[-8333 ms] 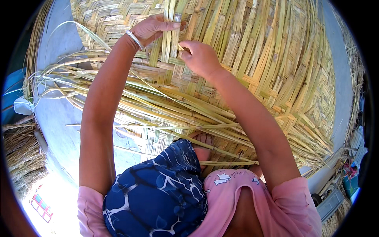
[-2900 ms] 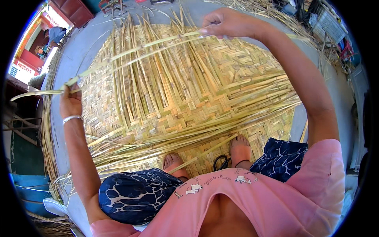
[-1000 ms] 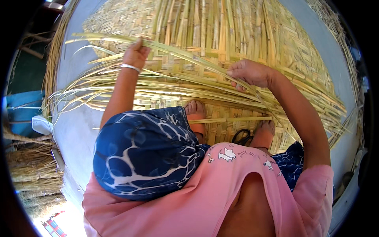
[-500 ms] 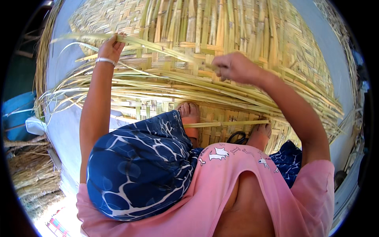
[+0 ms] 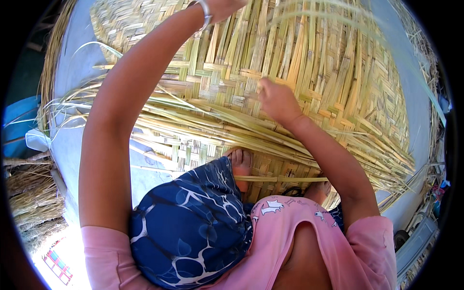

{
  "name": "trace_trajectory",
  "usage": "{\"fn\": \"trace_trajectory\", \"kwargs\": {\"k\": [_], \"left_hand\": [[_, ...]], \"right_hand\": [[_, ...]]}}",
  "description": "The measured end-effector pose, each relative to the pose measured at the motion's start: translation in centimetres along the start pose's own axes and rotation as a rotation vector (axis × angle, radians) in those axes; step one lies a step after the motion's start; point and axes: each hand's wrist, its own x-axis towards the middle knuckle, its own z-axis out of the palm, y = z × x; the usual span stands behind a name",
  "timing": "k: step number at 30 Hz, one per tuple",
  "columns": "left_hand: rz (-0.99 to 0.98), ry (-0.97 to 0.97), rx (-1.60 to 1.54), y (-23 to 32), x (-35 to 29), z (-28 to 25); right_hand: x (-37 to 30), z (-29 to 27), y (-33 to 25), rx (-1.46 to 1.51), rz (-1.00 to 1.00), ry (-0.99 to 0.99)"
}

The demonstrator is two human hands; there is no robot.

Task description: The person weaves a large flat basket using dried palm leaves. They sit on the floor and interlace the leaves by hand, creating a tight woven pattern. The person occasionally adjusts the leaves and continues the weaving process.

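My left hand (image 5: 226, 7) reaches to the upper edge of the head view, over the woven mat (image 5: 121, 24); its fingers are smeared and partly cut off. My right hand (image 5: 279, 100) is closed above the middle of the mat, and what its fingers pinch is too blurred to make out. A long pale green strip (image 5: 427, 92) arcs through the air at the upper right, blurred by motion; where its near end is held does not show. Below my right hand a loose bundle of split cane strips (image 5: 217, 116) lies across the mat.
My bare feet (image 5: 240, 162) rest on the mat's near part, a single strip (image 5: 270, 179) crossing by them. A dark looped thing (image 5: 292, 192) lies between them. Bundled dry stalks (image 5: 34, 193) and a blue container (image 5: 21, 125) are at the left, a grey-blue panel (image 5: 418, 246) at the right.
My left hand has swung up and right from the upper left. The long strip once stretched between my hands now sweeps at the upper right. My right hand stays near the middle.
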Motion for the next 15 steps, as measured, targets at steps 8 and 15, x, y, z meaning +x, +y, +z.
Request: {"fn": "trace_trajectory", "kwargs": {"k": [8, 15], "left_hand": [[-0.539, -0.056, 0.014, -5.9, -3.8, 7.7], [-0.816, -0.114, -0.767, -10.1, -3.6, 7.4]], "right_hand": [[8.4, -2.3, 1.1, 0.671, 0.369, 0.224], [14.9, -2.0, 1.1, 0.275, 0.249, 0.156]]}}
